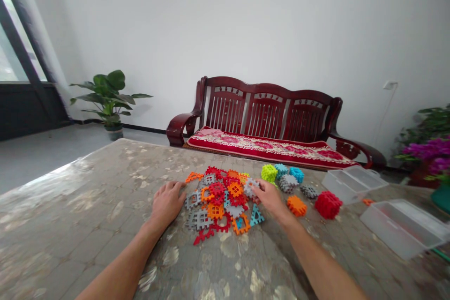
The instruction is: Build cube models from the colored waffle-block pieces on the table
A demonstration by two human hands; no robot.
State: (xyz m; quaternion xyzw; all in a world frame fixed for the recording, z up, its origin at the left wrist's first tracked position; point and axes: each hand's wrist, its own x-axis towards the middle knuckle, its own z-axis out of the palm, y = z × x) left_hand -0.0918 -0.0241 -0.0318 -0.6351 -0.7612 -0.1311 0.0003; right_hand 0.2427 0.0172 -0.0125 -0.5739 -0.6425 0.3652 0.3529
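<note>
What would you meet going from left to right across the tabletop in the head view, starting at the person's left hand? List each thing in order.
Left hand → pile of flat interlocking tiles → right hand → orange cube → red cube → near clear plastic box.

Beyond the hands, a dark red wooden bench (270, 112) with a red patterned cushion (270, 147) stands against a plain white wall (225, 33). Far left of them, a leafy potted plant (107, 96) sits on grey floor (38, 150) beside a window (10, 51). Purple flowers (429, 150) stand far right.
</note>
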